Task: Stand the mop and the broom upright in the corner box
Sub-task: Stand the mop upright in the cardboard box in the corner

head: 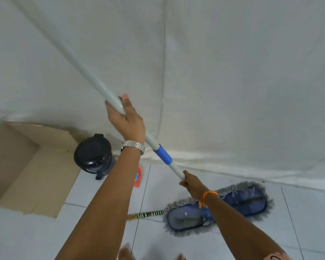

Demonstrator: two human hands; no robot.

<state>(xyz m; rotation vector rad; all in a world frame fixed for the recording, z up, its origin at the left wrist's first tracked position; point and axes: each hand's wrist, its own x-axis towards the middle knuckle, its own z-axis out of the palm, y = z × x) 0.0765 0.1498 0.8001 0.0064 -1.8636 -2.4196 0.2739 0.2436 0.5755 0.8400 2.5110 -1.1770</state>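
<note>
The mop has a long white handle (79,68) with a blue collar (162,154), slanting up to the upper left. Its flat blue head with grey fringe (238,201) rests on the tiled floor at lower right. My left hand (127,119) is closed around the handle high up. My right hand (192,182) grips the handle low down, just below the blue collar. A piece of the broom (148,214), a striped green and yellow stick, lies on the floor left of the mop head. The open cardboard box (26,162) stands in the corner at left.
A black lidded bin (94,155) stands between the box and my left arm. A small orange packet (138,177) lies on the floor behind my left forearm. White cloth covers the walls (233,81). My toes (126,254) show at the bottom edge.
</note>
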